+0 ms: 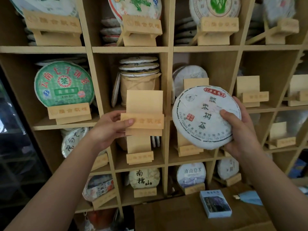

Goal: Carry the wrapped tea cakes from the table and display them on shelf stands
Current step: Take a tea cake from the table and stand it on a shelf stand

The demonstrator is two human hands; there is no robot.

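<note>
My right hand [238, 129] grips a round tea cake [200, 117] in white paper with black characters and a red label, held tilted in front of the shelf's middle-right cubby. My left hand [110, 129] holds a bare wooden display stand [144, 112] by its front lip, lifted in front of the middle cubby. Another bare stand [139, 150] sits in the cubby just below it. Behind the tea cake a further stand [196, 82] shows its upper edge.
The wooden grid shelf [130, 49] holds many displayed cakes, such as a green one [64, 84] at left. A paper-wrapped stack [139, 84] fills the middle cubby's back. Bare stands [251, 90] stand at right. A brown box [183, 212] below carries a small blue-white box [215, 203].
</note>
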